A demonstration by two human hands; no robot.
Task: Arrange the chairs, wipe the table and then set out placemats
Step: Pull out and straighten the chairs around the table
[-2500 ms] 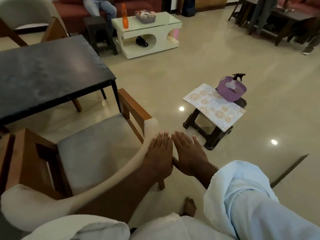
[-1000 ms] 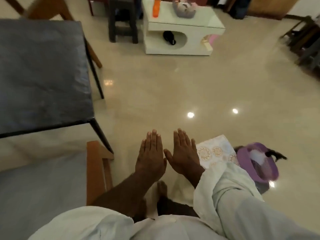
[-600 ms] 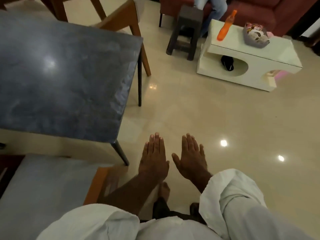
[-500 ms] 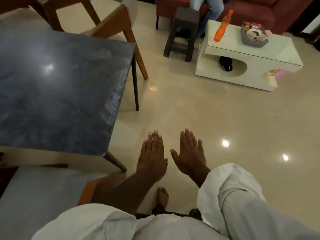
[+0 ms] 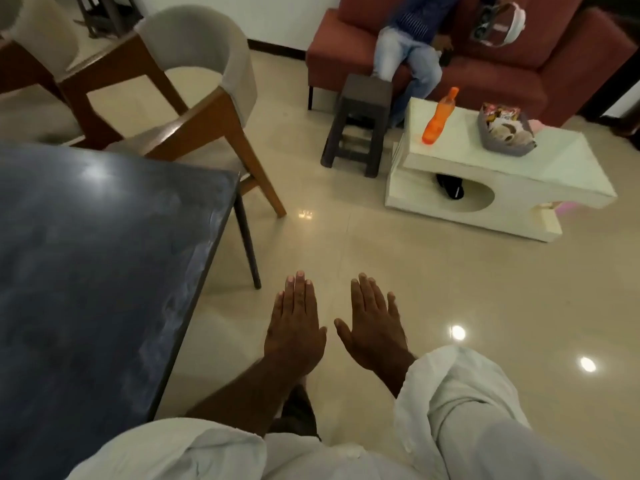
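Two hands [image 5: 294, 329] [image 5: 372, 325] now beside one table [image 5: 86, 271]

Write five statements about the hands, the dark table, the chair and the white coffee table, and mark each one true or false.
1. The left hand and right hand are flat, with straight fingers, and hold nothing. True.
2. A wooden chair with a pale curved back stands at the far corner of the dark table. True.
3. The left hand rests on the dark table. False: it hangs over the floor, to the right of the table's edge.
4. An orange bottle stands on the white coffee table. True.
5. Placemats lie on the dark table. False: nothing lies on the part of its top in view.
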